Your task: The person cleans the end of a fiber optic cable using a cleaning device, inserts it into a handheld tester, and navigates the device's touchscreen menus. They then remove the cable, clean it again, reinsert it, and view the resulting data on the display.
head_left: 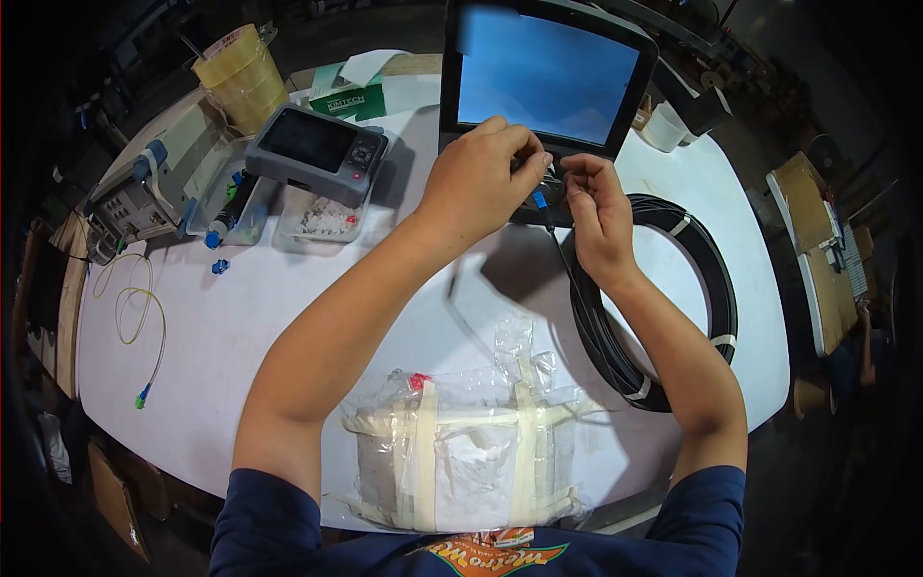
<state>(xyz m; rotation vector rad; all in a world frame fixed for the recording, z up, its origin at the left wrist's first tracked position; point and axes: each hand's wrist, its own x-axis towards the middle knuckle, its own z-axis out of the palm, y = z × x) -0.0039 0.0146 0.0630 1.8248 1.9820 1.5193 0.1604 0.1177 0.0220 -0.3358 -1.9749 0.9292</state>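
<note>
In front of the lit blue screen point(548, 77), my left hand point(490, 178) has thumb and fingers pinched together at a small item too small to make out. My right hand point(598, 212) is just beside it, its thumb and fingertips also closed at the same spot. Between and below the hands, a small blue connector point(539, 198) sits at the end of a thin black cable. That cable runs down to a coil of black cable point(721, 288), bound with white ties, under my right forearm.
A grey handheld device point(312, 144) rests over plastic tubs at the left. Behind it stand tape rolls point(240, 77) and a green Kimtech box point(346, 99). A taped plastic bundle point(471, 471) lies at the near edge. A yellow fibre point(149, 298) curls at far left.
</note>
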